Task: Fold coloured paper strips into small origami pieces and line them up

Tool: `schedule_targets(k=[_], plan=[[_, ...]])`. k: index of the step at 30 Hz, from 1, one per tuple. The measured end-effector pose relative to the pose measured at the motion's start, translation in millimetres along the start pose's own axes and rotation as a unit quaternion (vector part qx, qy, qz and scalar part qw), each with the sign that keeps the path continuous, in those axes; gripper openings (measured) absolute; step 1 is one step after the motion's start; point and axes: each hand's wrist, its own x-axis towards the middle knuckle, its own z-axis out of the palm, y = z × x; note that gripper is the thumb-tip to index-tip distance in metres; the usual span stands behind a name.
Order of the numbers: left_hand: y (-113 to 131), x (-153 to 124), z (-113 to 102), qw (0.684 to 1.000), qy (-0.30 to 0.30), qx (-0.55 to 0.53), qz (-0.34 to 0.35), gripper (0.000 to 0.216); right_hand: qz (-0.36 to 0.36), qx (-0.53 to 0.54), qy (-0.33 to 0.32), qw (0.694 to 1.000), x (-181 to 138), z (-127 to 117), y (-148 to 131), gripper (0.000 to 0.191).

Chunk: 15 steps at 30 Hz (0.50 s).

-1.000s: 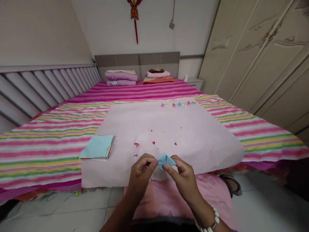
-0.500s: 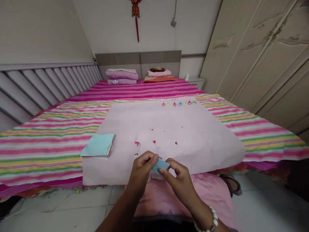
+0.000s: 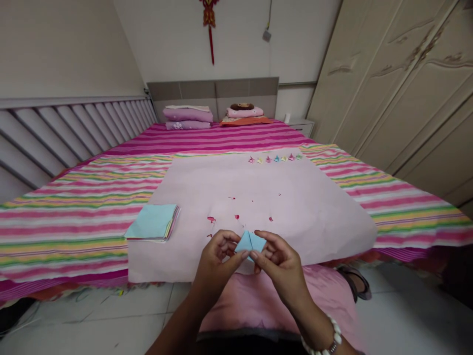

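A small folded piece of light blue paper (image 3: 250, 242) is held up between both hands, above the near edge of the board. A crease or slit runs down its middle from the top point. My left hand (image 3: 220, 256) pinches its left side, thumb at the lower edge. From the right, my right hand (image 3: 277, 256) grips the other side, its thumb close to the left thumb. To the left lies a stack of square coloured paper (image 3: 152, 222) with a light blue sheet on top. Several small folded paper shapes (image 3: 277, 159) stand in a row at the far right of the board.
The pale pink board (image 3: 318, 207) lies on a striped bedspread (image 3: 74, 217) and has several torn red spots. Below its front edge is a pink cushion (image 3: 321, 296). Folded bedding (image 3: 188, 116) sits by the headboard; a wardrobe (image 3: 399, 88) stands at right.
The blue paper has turned from a flat, slanted strip to a pointed shape facing me. Both thumbs now meet near its lower edge, and my right hand has shifted slightly right.
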Motion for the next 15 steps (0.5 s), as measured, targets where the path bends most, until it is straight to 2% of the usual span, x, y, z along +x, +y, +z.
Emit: schedule_targets(k=[4, 10, 15], plan=[[2, 1, 0, 1.0, -0.012, -0.015, -0.003, 0.02, -0.012, -0.013, -0.004, 1.0, 0, -1, -2, 0.033], [7, 3, -3, 0.993, -0.066, -0.088, -0.04, 0.019, -0.009, -0.044, -0.035, 0.998, -1, -6, -4, 0.028], [10, 3, -6, 0.99, -0.105, -0.068, -0.064, 0.012, 0.002, -0.05, -0.064, 0.997, -3, -6, -5, 0.025]])
